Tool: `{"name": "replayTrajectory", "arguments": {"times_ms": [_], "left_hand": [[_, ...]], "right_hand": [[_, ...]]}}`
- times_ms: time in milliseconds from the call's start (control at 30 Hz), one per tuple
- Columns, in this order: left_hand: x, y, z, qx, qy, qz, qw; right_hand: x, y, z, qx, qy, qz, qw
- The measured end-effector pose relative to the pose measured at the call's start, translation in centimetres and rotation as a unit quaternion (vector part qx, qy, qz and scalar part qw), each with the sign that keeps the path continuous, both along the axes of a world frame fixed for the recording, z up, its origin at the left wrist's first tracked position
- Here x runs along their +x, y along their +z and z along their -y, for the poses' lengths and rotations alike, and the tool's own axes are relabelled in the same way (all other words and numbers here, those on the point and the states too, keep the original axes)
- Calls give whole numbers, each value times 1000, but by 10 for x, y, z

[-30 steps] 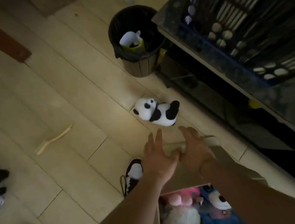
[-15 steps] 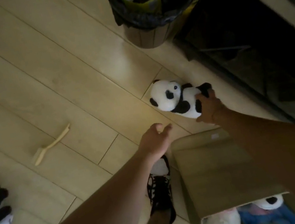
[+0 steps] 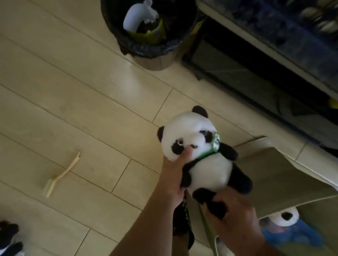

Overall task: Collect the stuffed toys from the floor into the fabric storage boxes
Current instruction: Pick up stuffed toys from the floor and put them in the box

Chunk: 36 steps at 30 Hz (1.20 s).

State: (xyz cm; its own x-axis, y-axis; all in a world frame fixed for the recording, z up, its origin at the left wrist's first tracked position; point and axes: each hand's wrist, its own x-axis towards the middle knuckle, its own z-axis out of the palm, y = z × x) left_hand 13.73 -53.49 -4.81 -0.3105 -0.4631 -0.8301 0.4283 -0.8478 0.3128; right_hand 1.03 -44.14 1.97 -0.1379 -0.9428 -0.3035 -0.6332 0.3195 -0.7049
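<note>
**Holding panda over the box: one toy mid-transfer, more left on the floor**

A small panda toy [image 3: 201, 156] is held off the floor [image 3: 51, 98], upright, facing the camera, a green band at its neck. The left hand [image 3: 175, 180] is curled round the toy's side and neck, thumb pressed up at the face. The right hand [image 3: 231, 213] is wrapped round one black leg from below. Both grips are therefore closed on the same toy.

Just below and to the right, the fabric storage box [image 3: 314, 172] is seen, beige, its near flap raised. Inside, a blue plush [image 3: 293, 234] and a second small panda head [image 3: 285, 218] are visible, so part of the collecting is judged done. The held panda is above the box's near edge, not yet inside it.

Left to do: at the left frame edge another black-and-white plush [image 3: 1, 254] lies on the floor, well apart from the box. Whether more toys lie out of view cannot be told. Only one box is seen.

Not task items: a pale brush [image 3: 62, 174] on the floor, a lined trash bin [image 3: 151, 16] beside a dark cabinet [image 3: 284, 46], a black shoe [image 3: 180, 222] under the arms.

Progress is judged partial: several toys boxed, one in hand, at least one remaining.
</note>
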Motion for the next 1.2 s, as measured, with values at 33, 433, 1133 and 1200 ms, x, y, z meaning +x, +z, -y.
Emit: {"name": "replayTrajectory", "arguments": {"times_ms": [33, 433, 1133, 1200], "left_hand": [[-5, 6, -5, -20, -27, 3, 999], [-118, 69, -178, -185, -242, 173, 937], [-165, -41, -306, -241, -541, 392, 704], [-162, -40, -303, -215, -595, 367, 682]], "right_hand": [[-5, 4, -11, 10, -4, 10, 1000], [-129, 54, -176, 59, -121, -74, 988], [-182, -107, -250, 151, 45, -123, 980], [-181, -105, -259, 168, 81, -140, 972]]}}
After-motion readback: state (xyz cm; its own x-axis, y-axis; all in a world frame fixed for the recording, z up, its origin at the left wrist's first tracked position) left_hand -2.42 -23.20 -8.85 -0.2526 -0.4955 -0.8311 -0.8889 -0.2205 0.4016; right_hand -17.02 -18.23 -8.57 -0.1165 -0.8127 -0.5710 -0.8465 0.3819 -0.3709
